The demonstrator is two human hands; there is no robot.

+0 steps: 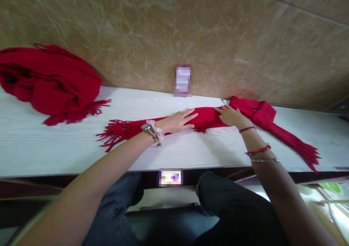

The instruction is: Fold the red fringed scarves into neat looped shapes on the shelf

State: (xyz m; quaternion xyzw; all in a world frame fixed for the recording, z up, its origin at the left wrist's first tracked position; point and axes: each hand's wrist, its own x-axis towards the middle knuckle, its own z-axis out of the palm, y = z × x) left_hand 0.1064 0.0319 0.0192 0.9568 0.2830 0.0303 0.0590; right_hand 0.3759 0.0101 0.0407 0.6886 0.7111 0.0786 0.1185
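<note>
nearest cam: knees in dark jeans (231, 209), blurred patch at the table (40, 147) edge. arms go fwd over the white top. left hand (178, 121), scrunchie (155, 129) on the wrist, lies palm down, fingers spread flat on the red scarf (207, 118), gripping nothing. right hand (231, 115), bracelets (257, 150) behind it, same deal: open, flat, pressing, no pinch. scarf runs l to r across the mid table, near the back edge. by the look of it the mid stretch btw the hands is smoothed out; the doubled-over lump (259, 113) just right of the r hand isn't flat, and both fringed ends (113, 131) trail loose. farther back, left: 2nd red scarf (51, 80) in a heap, well apart, untouched. blurred item (183, 79) leans on the tan wall (191, 27).
</note>
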